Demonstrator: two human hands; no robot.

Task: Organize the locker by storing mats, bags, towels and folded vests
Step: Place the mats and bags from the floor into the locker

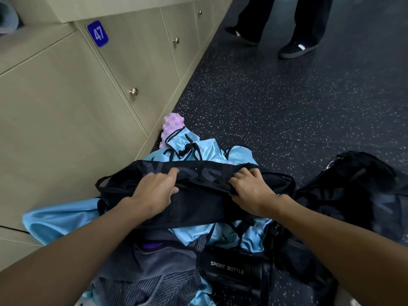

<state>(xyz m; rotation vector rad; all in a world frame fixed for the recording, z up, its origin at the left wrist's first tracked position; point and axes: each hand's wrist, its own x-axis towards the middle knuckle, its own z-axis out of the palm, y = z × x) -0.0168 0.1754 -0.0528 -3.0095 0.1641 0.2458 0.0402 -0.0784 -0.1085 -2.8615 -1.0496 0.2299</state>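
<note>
Black vest [198, 195]: lay atop a heap of light-blue vests [205, 151] on the speckled floor [287, 107], beside the closed lockers [66, 96]. Left hand [154, 188]: grip pinched the vest's folded edge, fingers on top, thumb beneath. Right hand [249, 188]: grip curled closed on the same edge. Pink roller [171, 127], black bag [353, 195] and sport bottle [229, 270] lay nearby.
</note>
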